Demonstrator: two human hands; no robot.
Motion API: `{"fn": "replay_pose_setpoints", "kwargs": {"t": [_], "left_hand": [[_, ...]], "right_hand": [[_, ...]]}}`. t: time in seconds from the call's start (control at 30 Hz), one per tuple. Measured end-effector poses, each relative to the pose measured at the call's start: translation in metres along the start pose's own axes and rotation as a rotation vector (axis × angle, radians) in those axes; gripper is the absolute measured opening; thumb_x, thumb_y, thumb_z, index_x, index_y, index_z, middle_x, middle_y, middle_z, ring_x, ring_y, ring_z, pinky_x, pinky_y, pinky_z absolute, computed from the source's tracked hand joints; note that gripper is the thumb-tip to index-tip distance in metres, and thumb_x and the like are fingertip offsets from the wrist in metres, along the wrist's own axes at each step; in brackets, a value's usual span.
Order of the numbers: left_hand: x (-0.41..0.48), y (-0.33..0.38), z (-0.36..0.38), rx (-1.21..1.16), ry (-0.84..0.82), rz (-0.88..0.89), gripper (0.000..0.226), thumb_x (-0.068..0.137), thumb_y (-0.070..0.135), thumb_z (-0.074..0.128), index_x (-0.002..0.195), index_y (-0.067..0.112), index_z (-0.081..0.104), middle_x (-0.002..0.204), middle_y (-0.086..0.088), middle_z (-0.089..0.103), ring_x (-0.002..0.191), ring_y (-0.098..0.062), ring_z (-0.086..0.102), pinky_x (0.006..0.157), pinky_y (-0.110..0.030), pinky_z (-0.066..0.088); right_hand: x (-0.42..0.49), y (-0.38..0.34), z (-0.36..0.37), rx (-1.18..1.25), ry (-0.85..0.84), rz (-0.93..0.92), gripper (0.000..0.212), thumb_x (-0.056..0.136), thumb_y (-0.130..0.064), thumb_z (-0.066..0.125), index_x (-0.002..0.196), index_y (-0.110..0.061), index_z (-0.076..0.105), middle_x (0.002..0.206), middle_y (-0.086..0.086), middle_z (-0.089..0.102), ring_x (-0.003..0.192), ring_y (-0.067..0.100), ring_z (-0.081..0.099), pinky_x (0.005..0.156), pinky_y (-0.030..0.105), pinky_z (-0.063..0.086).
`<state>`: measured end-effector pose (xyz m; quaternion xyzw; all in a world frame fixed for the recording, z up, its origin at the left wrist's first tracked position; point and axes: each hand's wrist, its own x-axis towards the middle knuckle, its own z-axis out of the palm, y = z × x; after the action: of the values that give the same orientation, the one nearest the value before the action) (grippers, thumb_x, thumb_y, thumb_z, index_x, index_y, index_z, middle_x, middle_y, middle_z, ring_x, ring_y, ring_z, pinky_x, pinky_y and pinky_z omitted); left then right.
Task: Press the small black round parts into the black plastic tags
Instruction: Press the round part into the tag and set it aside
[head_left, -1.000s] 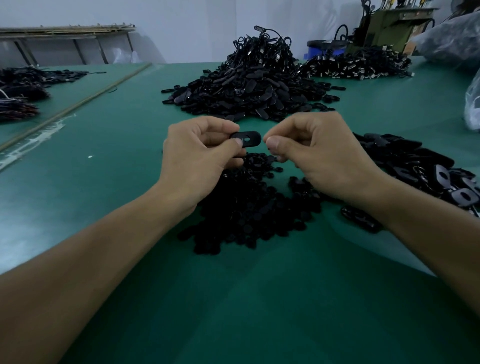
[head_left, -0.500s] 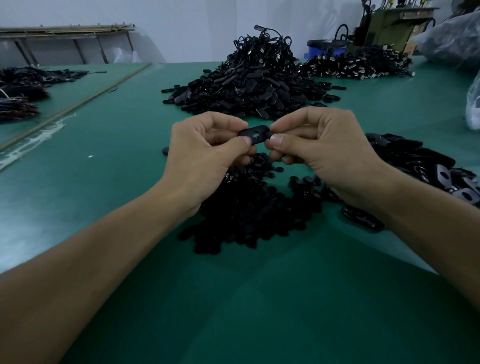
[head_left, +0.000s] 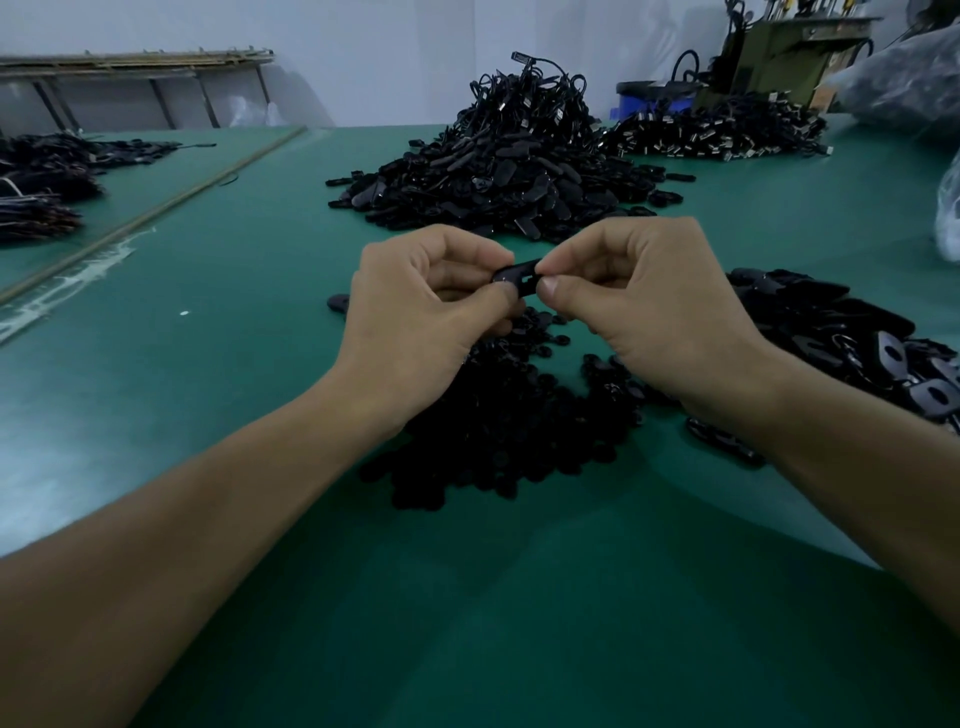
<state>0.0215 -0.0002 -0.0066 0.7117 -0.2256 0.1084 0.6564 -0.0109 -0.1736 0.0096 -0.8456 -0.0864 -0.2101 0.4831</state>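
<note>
One black plastic tag (head_left: 519, 277) is held in the air between both hands, above the green table (head_left: 260, 270). My left hand (head_left: 421, 317) pinches its left end between thumb and curled fingers. My right hand (head_left: 639, 312) pinches its right end, thumb and forefinger closed over it; whether a small round part sits under those fingertips is hidden. A heap of small black round parts (head_left: 509, 431) lies just below the hands. Loose black tags (head_left: 841, 338) are piled to the right.
A tall mound of black tags with cords (head_left: 509, 166) stands behind the hands. Another dark pile (head_left: 717, 135) lies at the back right, more bundles (head_left: 47, 187) at the far left. A plastic bag (head_left: 948, 208) sits at the right edge. A lone tag (head_left: 337, 302) lies left.
My right hand has closed in on the tag from the right and now pinches its end. Both hands have risen slightly and come together; the tag has tilted.
</note>
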Motion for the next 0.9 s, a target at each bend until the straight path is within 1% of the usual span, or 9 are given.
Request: {"fn": "replay_pose_setpoints", "kwargs": {"t": [0.1, 0.2, 0.33, 0.53, 0.67, 0.73, 0.8, 0.9], "left_hand": [[0.0003, -0.0004, 0.0008, 0.001, -0.013, 0.003, 0.020, 0.084, -0.001, 0.076, 0.086, 0.018, 0.070, 0.077, -0.005, 0.077, 0.073, -0.026, 0.076, 0.070, -0.034, 0.063], [0.0002, -0.0001, 0.0006, 0.007, -0.032, 0.007, 0.021, 0.084, -0.002, 0.077, 0.086, 0.018, 0.070, 0.076, -0.003, 0.076, 0.072, -0.024, 0.076, 0.068, -0.029, 0.062], [0.0002, -0.0003, 0.0001, 0.022, -0.043, 0.017, 0.022, 0.084, -0.001, 0.077, 0.086, 0.020, 0.071, 0.076, -0.001, 0.076, 0.071, -0.020, 0.075, 0.068, -0.028, 0.061], [-0.0005, -0.0009, 0.0014, 0.059, -0.075, 0.039, 0.022, 0.083, 0.001, 0.077, 0.088, 0.021, 0.071, 0.078, 0.001, 0.077, 0.073, -0.016, 0.075, 0.069, -0.027, 0.061], [-0.0003, -0.0015, 0.0011, 0.120, -0.081, 0.058, 0.022, 0.083, 0.002, 0.077, 0.088, 0.023, 0.070, 0.080, 0.001, 0.077, 0.076, -0.011, 0.074, 0.073, -0.027, 0.060], [-0.0011, -0.0015, 0.0016, 0.163, -0.080, 0.074, 0.022, 0.083, 0.004, 0.079, 0.088, 0.024, 0.070, 0.080, 0.005, 0.076, 0.077, -0.008, 0.073, 0.073, -0.024, 0.058], [-0.0016, -0.0014, 0.0015, 0.202, -0.067, 0.093, 0.020, 0.082, 0.007, 0.080, 0.089, 0.022, 0.069, 0.081, 0.007, 0.076, 0.078, -0.007, 0.073, 0.073, -0.022, 0.057], [-0.0007, -0.0027, -0.0006, 0.217, -0.038, 0.093, 0.017, 0.084, 0.008, 0.079, 0.087, 0.020, 0.068, 0.079, 0.006, 0.076, 0.075, -0.009, 0.074, 0.071, -0.025, 0.058]], "right_hand": [[-0.0004, -0.0025, 0.0015, -0.033, 0.003, -0.019, 0.008, 0.088, -0.018, 0.074, 0.086, -0.025, 0.070, 0.076, 0.000, 0.072, 0.073, 0.016, 0.069, 0.074, 0.038, 0.059], [-0.0010, -0.0033, 0.0013, -0.058, -0.001, -0.032, 0.010, 0.088, -0.016, 0.074, 0.085, -0.025, 0.071, 0.075, -0.003, 0.072, 0.072, 0.010, 0.069, 0.074, 0.036, 0.059], [-0.0021, -0.0042, 0.0016, -0.067, -0.022, -0.036, 0.011, 0.089, -0.014, 0.072, 0.085, -0.025, 0.072, 0.075, -0.005, 0.072, 0.073, 0.009, 0.069, 0.075, 0.035, 0.059], [-0.0030, -0.0063, 0.0036, -0.114, 0.053, -0.069, 0.015, 0.087, -0.013, 0.073, 0.080, -0.027, 0.071, 0.068, -0.009, 0.070, 0.066, 0.001, 0.066, 0.064, 0.016, 0.054], [-0.0027, -0.0055, 0.0022, -0.095, 0.013, -0.068, 0.014, 0.085, -0.012, 0.076, 0.081, -0.026, 0.074, 0.069, -0.010, 0.071, 0.067, -0.001, 0.068, 0.063, 0.013, 0.051], [-0.0031, -0.0047, 0.0028, -0.085, 0.011, -0.074, 0.016, 0.085, -0.011, 0.075, 0.083, -0.027, 0.074, 0.069, -0.012, 0.071, 0.068, -0.003, 0.068, 0.063, 0.010, 0.049], [-0.0040, -0.0051, 0.0048, -0.100, -0.001, -0.091, 0.018, 0.087, -0.008, 0.073, 0.088, -0.026, 0.076, 0.071, -0.016, 0.070, 0.070, -0.005, 0.068, 0.065, 0.008, 0.050], [-0.0051, -0.0061, 0.0067, -0.102, -0.048, -0.110, 0.019, 0.089, -0.006, 0.069, 0.098, -0.022, 0.077, 0.075, -0.015, 0.072, 0.072, -0.005, 0.069, 0.068, 0.009, 0.052]]}}
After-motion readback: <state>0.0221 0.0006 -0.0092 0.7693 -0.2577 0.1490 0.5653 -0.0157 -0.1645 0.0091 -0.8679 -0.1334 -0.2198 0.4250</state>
